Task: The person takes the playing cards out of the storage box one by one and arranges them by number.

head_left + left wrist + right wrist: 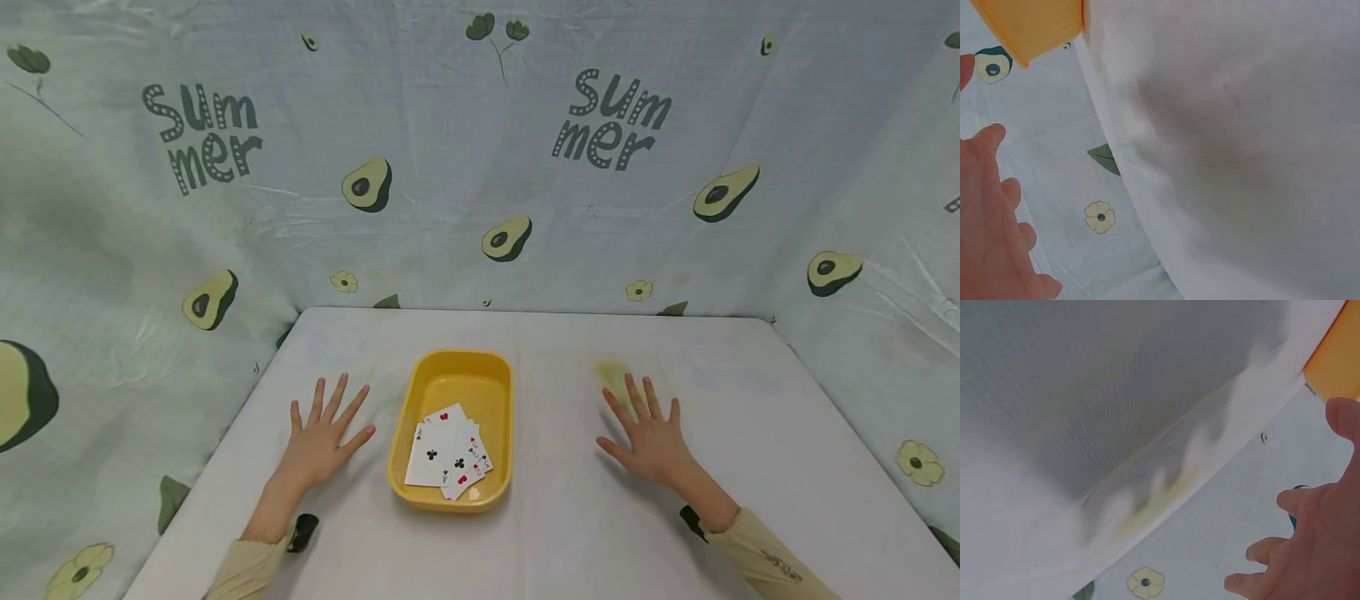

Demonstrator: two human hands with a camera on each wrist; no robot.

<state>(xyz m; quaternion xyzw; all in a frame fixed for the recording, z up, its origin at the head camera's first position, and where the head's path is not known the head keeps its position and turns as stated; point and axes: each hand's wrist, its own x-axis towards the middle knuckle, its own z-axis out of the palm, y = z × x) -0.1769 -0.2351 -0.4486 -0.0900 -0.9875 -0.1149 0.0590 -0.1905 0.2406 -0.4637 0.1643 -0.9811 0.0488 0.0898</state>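
A yellow rectangular tray (496, 400) with rounded corners stands on the white table, a little left of the middle. Several playing cards (442, 454) lie face up and overlapping in its near half, clubs and hearts among them. To the left of the tray, my left hand (317, 446) is held with fingers spread and straight, holding nothing. My right hand (654, 442) is spread the same way, farther off on the tray's right side. Both wrist views show a part of the tray's outer wall (1041, 28) past the hand, with the cards hidden there.
The white tabletop (555, 533) carries a yellowish stain (611, 375) just beyond the right hand. Behind and along both sides hangs a pale cloth (435, 108) printed with avocados, flowers and lettering. A black wrist strap piece (303, 533) shows under the left wrist.
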